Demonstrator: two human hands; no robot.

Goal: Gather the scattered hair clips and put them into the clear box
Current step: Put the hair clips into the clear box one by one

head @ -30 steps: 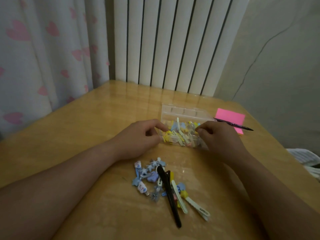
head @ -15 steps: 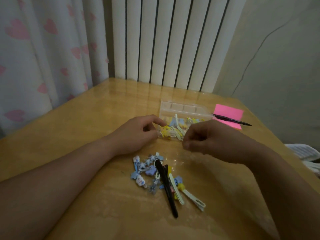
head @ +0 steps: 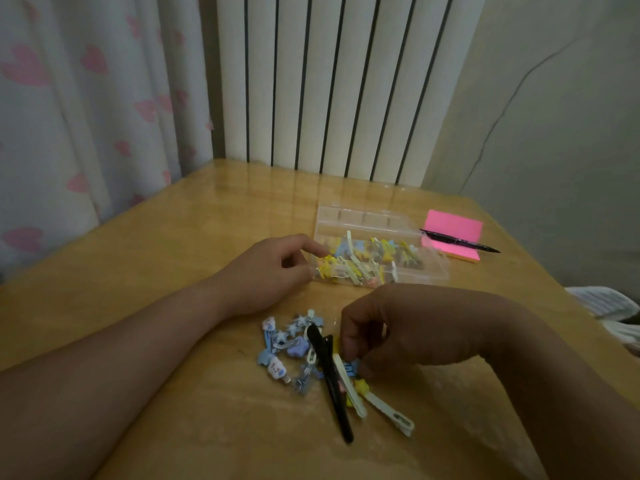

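Your right hand (head: 398,336) curls its grip down onto the loose hair clips (head: 304,351) on the tabletop (head: 173,271) — whether 1 is pinched, I cannot tell. Your left hand (head: 266,271) pinches the near corner of the clear box (head: 433,268), likely steadying it — part-filled, just beyond the pile.

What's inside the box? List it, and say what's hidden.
A heap of small clips, yellow, blue, white and pink, fills the box's near section; the far strip looks bare. Lower clips are buried, and the left hand covers the left end.
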